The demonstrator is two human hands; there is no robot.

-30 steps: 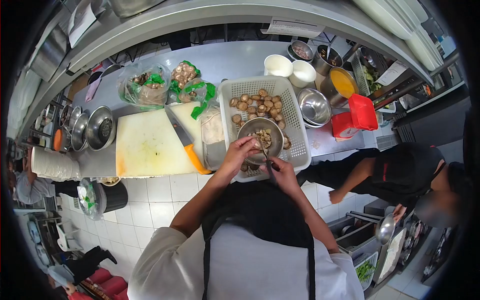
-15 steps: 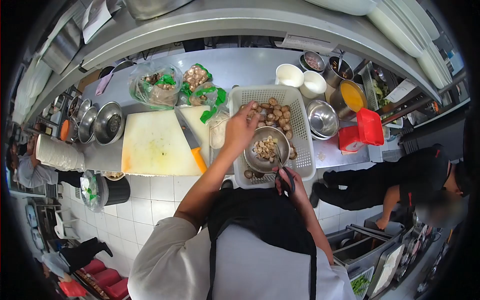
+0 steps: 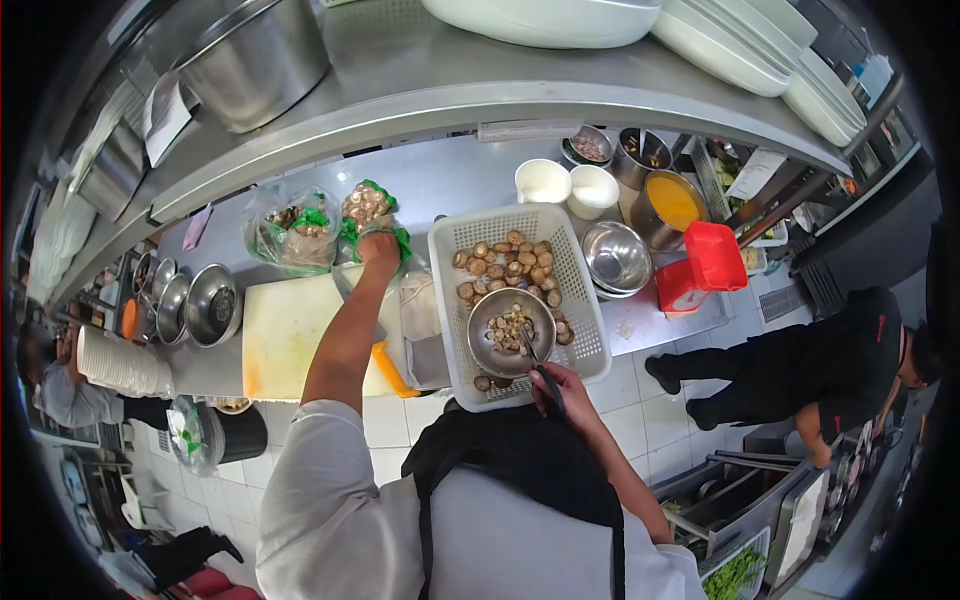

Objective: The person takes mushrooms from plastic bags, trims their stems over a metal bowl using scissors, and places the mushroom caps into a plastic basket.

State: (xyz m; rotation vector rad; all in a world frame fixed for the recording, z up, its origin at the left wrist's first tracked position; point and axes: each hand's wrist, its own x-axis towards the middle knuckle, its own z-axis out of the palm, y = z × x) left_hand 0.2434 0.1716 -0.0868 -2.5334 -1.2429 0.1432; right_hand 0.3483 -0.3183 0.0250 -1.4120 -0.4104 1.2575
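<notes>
My left hand (image 3: 378,250) reaches to a small clear bag with green edges (image 3: 402,240) behind the cutting board; its fingers are hidden in the bag. My right hand (image 3: 560,388) grips black-handled scissors (image 3: 545,378), whose blades point into a steel bowl (image 3: 482,345). Cut mushroom pieces (image 3: 510,328) lie in that bowl. The bowl rests in a white perforated basket (image 3: 588,330), beside whole brown mushrooms (image 3: 515,258).
A knife with an orange handle (image 3: 392,370) lies on the white cutting board (image 3: 290,325). Steel bowls (image 3: 617,257), white tubs (image 3: 543,182) and a red container (image 3: 690,280) flank the basket. A co-worker in black (image 3: 850,350) stands at right. A metal shelf (image 3: 480,100) spans above.
My left hand has moved from the mushroom basket left to the small bag. The scissors remain in my right hand at the bowl. The co-worker at right has shifted posture.
</notes>
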